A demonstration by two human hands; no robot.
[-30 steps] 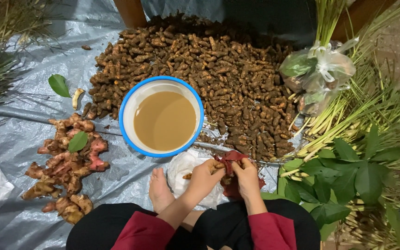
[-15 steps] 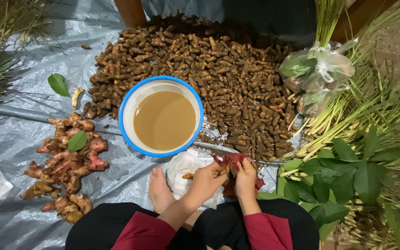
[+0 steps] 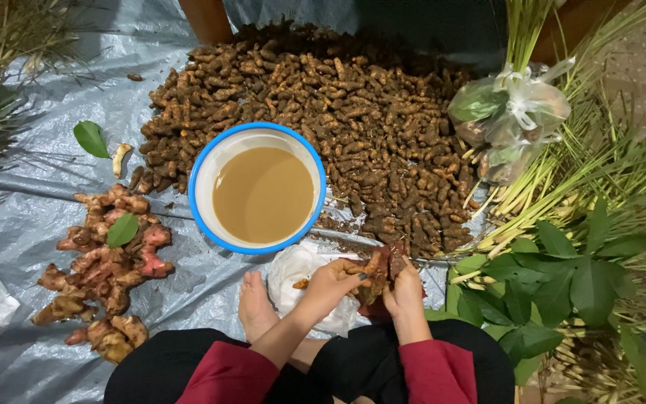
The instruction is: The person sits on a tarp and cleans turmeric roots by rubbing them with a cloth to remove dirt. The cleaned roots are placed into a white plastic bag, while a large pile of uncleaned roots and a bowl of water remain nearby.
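Two hands meet over the lap: left hand (image 3: pixel 332 283) and right hand (image 3: pixel 403 293) both clasp a reddish-brown root piece (image 3: pixel 380 267), held just above a white plastic bag (image 3: pixel 297 271). Bare foot (image 3: pixel 254 307) rests on the grey tarp (image 3: pixel 31 224). Ginger-like rhizomes (image 3: pixel 102 269) lie to the left. Beyond, a blue-rimmed basin (image 3: pixel 257 188) of murky water. Farthest, a heap of brown roots (image 3: pixel 323 97).

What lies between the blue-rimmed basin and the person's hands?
In the head view, a white plastic bag on grey tarp lies between the basin and left hand, right hand.
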